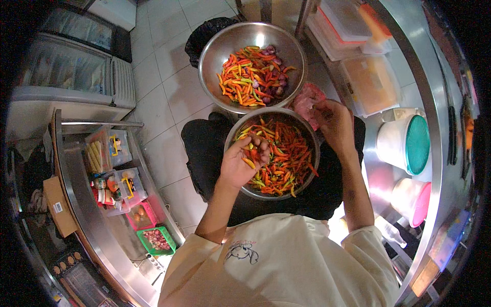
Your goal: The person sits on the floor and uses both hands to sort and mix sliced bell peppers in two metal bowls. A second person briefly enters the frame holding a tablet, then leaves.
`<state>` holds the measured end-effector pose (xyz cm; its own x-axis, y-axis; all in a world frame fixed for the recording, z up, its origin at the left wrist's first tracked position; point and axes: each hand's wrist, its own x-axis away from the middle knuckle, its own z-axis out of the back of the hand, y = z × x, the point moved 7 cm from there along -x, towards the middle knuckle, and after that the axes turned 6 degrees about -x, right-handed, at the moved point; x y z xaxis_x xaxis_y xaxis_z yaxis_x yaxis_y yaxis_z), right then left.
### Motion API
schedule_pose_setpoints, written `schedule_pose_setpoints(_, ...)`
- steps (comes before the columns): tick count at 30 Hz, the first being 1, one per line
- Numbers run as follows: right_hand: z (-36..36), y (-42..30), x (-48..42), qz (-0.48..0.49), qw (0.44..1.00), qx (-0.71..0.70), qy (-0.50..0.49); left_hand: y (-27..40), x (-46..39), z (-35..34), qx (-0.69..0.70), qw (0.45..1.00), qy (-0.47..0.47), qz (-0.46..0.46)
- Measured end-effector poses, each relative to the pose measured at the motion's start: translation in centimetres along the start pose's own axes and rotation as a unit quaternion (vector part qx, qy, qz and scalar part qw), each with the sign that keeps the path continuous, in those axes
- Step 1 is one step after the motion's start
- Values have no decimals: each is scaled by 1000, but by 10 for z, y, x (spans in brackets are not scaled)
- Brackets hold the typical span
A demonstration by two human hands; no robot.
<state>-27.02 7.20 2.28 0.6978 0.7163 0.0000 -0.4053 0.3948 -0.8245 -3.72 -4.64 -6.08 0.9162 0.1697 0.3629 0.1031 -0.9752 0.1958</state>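
Observation:
A steel bowl (315,169) of red, orange and yellow chili peppers (282,153) rests on my lap. Over its left side, my left hand (245,159) is turned palm up with curled fingers, holding a few chilies. My right hand (333,119) is raised beyond the bowl's right rim, fingers bent together beside a pink plastic bag (307,101); whether it pinches something cannot be told. Past the lap bowl stands a larger steel bowl (211,65) with orange and red chilies (243,82) and small purple shallots (279,90).
A black plastic bag (207,34) lies behind the large bowl. To the right, a steel shelf holds lidded plastic boxes (370,84) and a tub with a teal lid (418,145). On the left shelf are a green basket (171,240) of shallots and a pink basket (151,215).

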Motion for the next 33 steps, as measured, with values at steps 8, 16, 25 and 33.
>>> schedule_pose_setpoints(8, -5, 55, -32, 96, 984, 138, 62, -9, -13, -31, 56, 998, 20, -7)
schedule_pose_setpoints(16, -40, -39, 30, 123, 986, -105, -47, -10, -23, -5, 52, 996, 55, -55)
schedule_pose_setpoints(25, -96, -63, 60, 58, 993, -58, -82, -11, -19, -20, -93, 978, 116, -145)
schedule_pose_setpoints(33, -93, -60, 54, 43, 992, -74, -93, -17, -13, -14, -132, 971, 152, -126)
